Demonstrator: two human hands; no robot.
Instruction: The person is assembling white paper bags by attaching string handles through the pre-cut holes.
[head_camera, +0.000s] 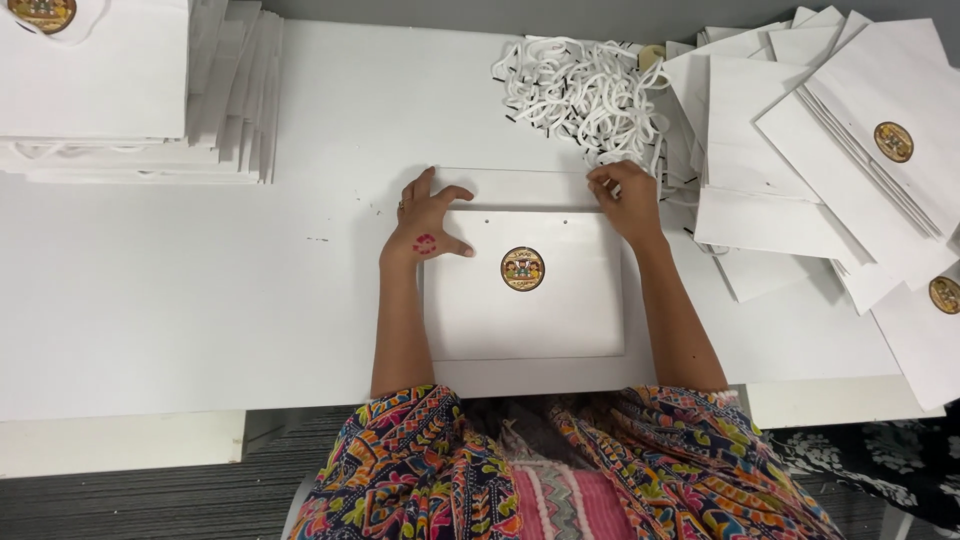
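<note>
A flat white paper bag (530, 310) with a round brown sticker (522, 268) lies on the white table (200, 290) in front of me. My left hand (428, 222), with a red mark on its back, rests spread on the bag's upper left corner. My right hand (626, 200) has its fingers curled at the bag's upper right corner, beside a heap of white cord handles (585, 95). Whether the right fingers pinch a cord or the bag's edge is unclear.
A tall stack of finished white bags (130, 90) stands at the back left. Loose flat white bags (840, 150) with round stickers fan out at the right, some over the table's edge. Grey carpet lies below the table's front edge.
</note>
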